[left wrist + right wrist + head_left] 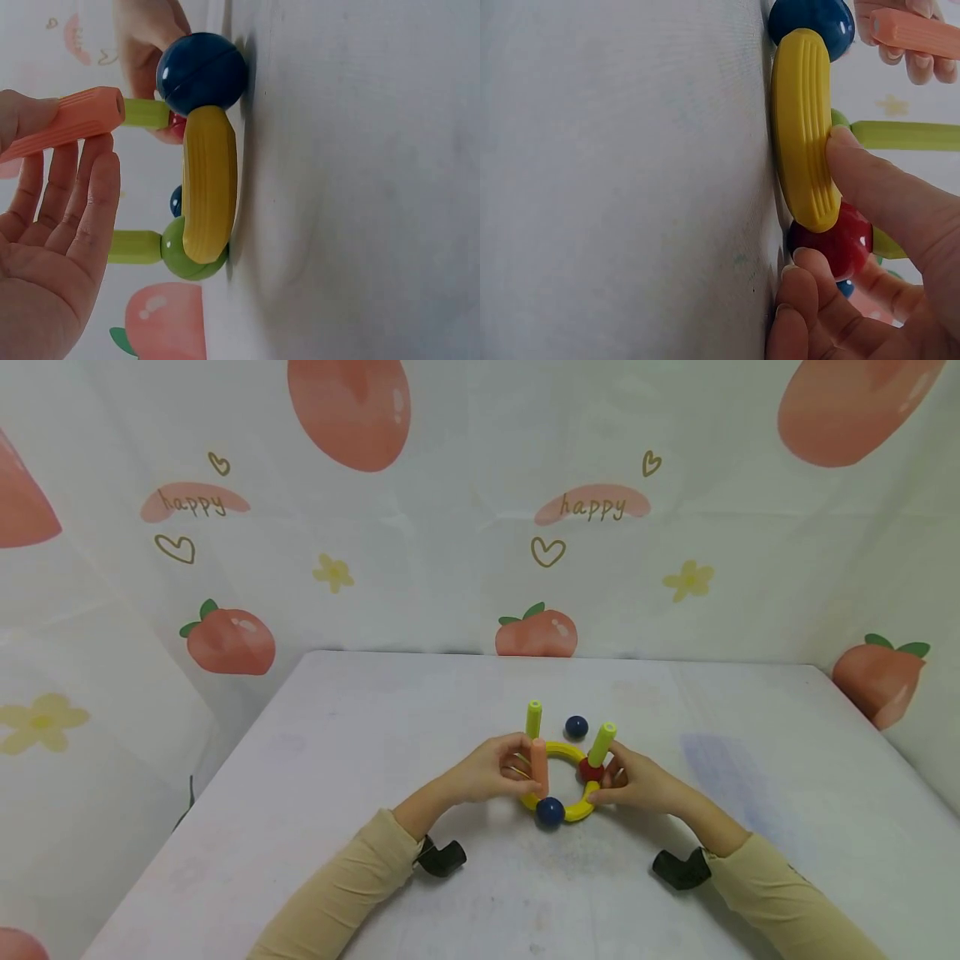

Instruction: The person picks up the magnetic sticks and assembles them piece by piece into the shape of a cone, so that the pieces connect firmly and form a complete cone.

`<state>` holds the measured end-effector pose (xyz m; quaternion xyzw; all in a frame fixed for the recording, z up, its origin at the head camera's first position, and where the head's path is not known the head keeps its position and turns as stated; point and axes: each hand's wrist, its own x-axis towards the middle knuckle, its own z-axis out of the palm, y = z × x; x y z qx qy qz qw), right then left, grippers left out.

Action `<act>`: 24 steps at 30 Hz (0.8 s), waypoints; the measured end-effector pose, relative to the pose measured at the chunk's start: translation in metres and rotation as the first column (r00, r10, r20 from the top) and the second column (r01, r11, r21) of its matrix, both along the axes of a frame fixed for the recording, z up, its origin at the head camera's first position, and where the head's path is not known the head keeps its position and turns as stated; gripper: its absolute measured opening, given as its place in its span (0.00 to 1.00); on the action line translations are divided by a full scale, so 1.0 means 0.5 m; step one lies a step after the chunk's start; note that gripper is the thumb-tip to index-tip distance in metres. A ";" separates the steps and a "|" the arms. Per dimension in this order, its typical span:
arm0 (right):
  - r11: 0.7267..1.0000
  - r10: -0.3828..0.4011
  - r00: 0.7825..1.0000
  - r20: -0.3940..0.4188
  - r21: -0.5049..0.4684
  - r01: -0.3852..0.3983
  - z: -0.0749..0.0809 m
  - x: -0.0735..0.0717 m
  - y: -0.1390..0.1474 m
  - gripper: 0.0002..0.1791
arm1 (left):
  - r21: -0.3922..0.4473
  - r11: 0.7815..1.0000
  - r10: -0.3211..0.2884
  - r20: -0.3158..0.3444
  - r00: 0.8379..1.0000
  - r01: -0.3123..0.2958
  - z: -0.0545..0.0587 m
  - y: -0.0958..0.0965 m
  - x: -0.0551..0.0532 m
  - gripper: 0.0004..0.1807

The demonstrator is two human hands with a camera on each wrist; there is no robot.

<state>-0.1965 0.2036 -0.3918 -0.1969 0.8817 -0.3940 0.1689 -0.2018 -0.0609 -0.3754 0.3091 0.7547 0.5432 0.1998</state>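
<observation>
My left hand (491,770) holds an orange ribbed rod (539,768) between thumb and fingers. Its lower end hovers just above a blue ball (551,812), apart from it. That ball joins curved yellow rods (579,811) that form a ring lying on the table. On the ring's right side is a red ball (591,771), from which a green rod (602,744) stands up. My right hand (641,781) grips there, fingers at the red ball and thumb on a yellow curved rod (804,127). Another green rod (533,720) rises from a green ball (180,251), hidden in the head view.
Behind the ring, a second blue ball (576,727) rests on the white table (375,710). Black wrist devices (444,858) sit at both cuffs. A curtain printed with peaches (231,642) hangs behind the table.
</observation>
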 end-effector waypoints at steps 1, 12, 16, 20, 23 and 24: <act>1.000 -0.001 1.000 0.000 0.003 0.001 0.000 0.000 0.000 0.35 | -0.001 1.000 -0.004 -0.001 1.000 0.004 -0.001 0.002 0.001 0.20; 1.000 0.004 1.000 -0.007 0.006 -0.004 -0.005 -0.002 0.000 0.34 | -0.031 0.997 -0.066 -0.044 0.997 0.065 0.001 0.016 0.014 0.20; 1.000 0.006 1.000 -0.014 0.001 -0.006 -0.004 -0.001 0.001 0.34 | -0.038 0.997 -0.069 -0.039 0.997 0.067 0.000 0.019 0.015 0.19; 1.000 0.006 1.000 -0.019 0.002 -0.006 -0.003 0.000 0.001 0.34 | -0.045 0.997 -0.071 -0.031 0.997 0.069 -0.003 0.021 0.015 0.19; 1.000 0.005 1.000 -0.020 0.003 -0.005 -0.003 0.000 0.000 0.34 | -0.055 0.996 -0.079 -0.034 0.996 0.077 -0.007 0.021 0.014 0.18; 1.000 0.004 1.000 -0.019 0.003 -0.004 -0.003 0.000 0.000 0.35 | -0.058 0.995 -0.080 -0.037 0.996 0.078 -0.008 0.022 0.013 0.18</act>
